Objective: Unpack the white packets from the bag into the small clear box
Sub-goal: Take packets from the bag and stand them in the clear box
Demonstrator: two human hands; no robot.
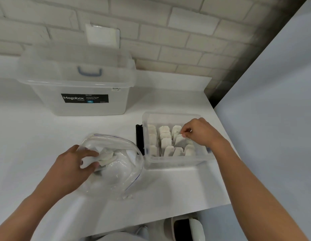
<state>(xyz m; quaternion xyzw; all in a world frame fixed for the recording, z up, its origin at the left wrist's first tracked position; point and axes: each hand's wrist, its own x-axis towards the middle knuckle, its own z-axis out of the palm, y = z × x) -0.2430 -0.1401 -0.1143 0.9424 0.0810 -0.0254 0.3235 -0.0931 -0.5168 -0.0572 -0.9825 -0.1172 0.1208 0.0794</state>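
Right hand (199,132) pinched a tea bag (180,141) by its top corner over the small clear box (170,163); left hand (76,161) pinched one inside the zip bag (120,171). Light, soft, tearable; edges judged the best hold.

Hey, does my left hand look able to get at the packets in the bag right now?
Probably yes. The bag lies open-mouthed toward the left hand, which seems to pinch the packets inside; nothing stands between. The right hand pinches another packet over in the small clear box.
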